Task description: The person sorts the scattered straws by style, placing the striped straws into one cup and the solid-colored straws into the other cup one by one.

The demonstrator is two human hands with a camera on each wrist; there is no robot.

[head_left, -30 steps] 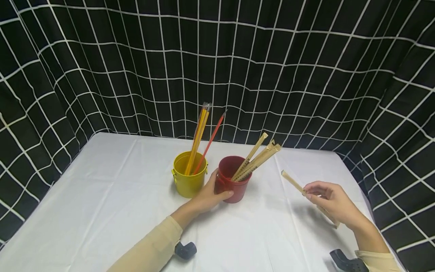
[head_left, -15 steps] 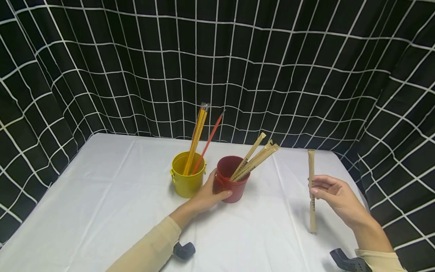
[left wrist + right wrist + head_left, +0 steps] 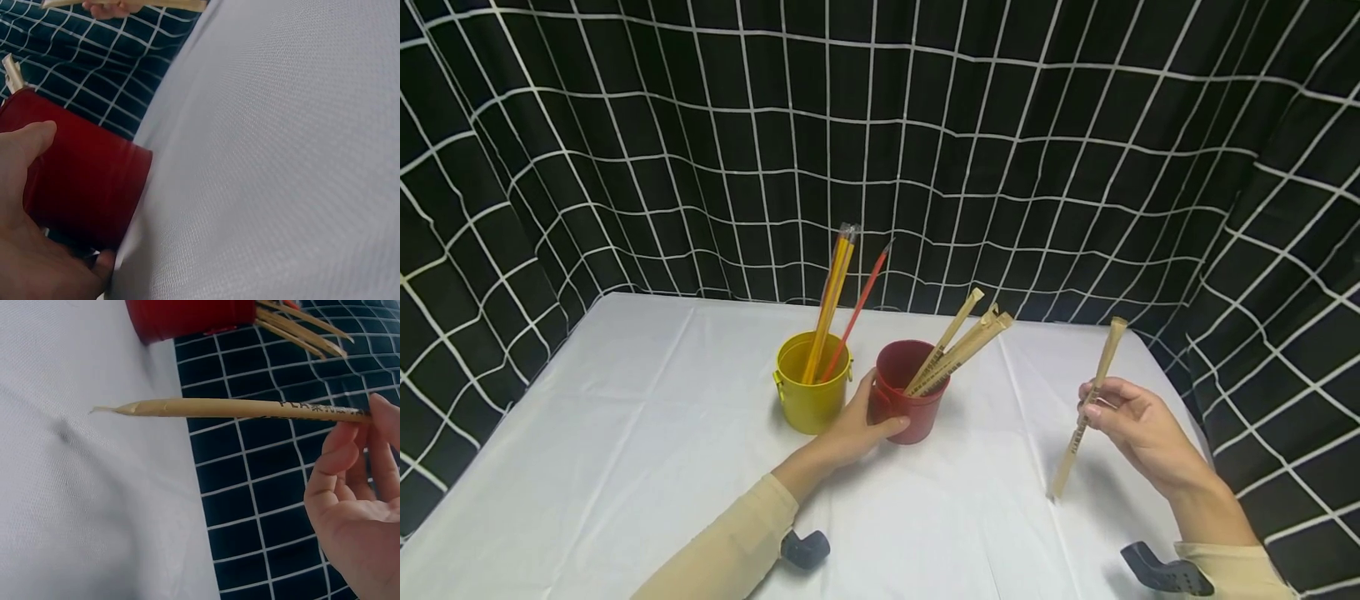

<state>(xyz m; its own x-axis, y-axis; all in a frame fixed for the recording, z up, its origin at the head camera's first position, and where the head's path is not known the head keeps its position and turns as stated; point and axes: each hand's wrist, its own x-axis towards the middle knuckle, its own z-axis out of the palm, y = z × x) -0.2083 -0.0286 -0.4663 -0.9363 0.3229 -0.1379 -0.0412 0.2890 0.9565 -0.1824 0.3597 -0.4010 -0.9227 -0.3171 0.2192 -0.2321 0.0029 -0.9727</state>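
My left hand (image 3: 852,429) grips a small red bucket (image 3: 917,417) at its left side, thumb across the front; the left wrist view shows the bucket's wall (image 3: 87,169) close up. Several paper-wrapped straws (image 3: 958,350) lean to the right inside that bucket. Off to the right, my right hand (image 3: 1138,429) pinches another paper-wrapped straw (image 3: 1078,433) between thumb and fingers. It tilts, top end to the right, lower end just over the white cloth. Printed characters run along this straw (image 3: 237,407) in the right wrist view.
A yellow bucket (image 3: 811,404) stands close left of the red one, holding yellow pencils (image 3: 831,308) and a red pencil (image 3: 863,300). White cloth (image 3: 625,433) covers the table. Black curtain (image 3: 850,125) with a white grid hangs behind and at both sides.
My right hand has turned the straw from leaning left, through upright, to leaning right. My left hand keeps its grip on the red bucket, which stays in place.
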